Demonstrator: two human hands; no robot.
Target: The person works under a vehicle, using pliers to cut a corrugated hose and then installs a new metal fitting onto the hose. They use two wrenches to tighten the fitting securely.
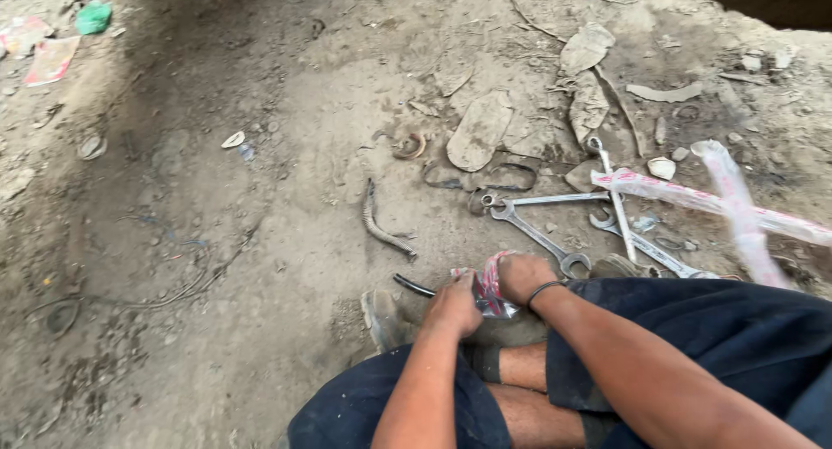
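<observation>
Seated on dirt ground, a person's left hand and right hand both close on a crinkled clear wrapper with red print, held just above the knees; firm pinches on opposite edges would best part it. To the right lie four wrenches and two long wrapped tubes, crossed

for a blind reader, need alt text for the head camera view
A squatting person's left hand and right hand grip a pink-and-clear plastic wrapper over dirt ground. Several wrenches lie just beyond, beside long plastic-wrapped strips.
</observation>
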